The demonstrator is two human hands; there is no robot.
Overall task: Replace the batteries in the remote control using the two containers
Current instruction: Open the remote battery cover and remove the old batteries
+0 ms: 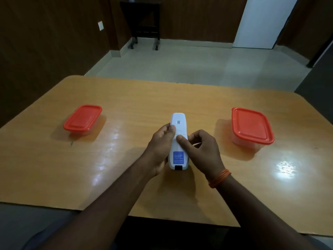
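The white plastic remote control [178, 141] lies back-up at mid-worktop, grasped by both hands: the left hand [159, 150] cradles its side, the right hand [201, 152] presses a thumb on its back cover. Two red-lidded clear plastic containers, a narrower left one [82, 118] and a squarer right one [252, 126], sit closed well apart on the glossy tan wooden worktop [126, 177].

We see print on the back of the remote [178, 141], which faces up. Near its far end there is a small QR code [178, 122], black on white, with a line of tiny characters just below it that we cannot read. Nearer to us, a blue sticker [178, 157] carries several lines of white text. The upper lines look larger than the lower ones, but all are blurred, and we cannot make out any word, brand or number.
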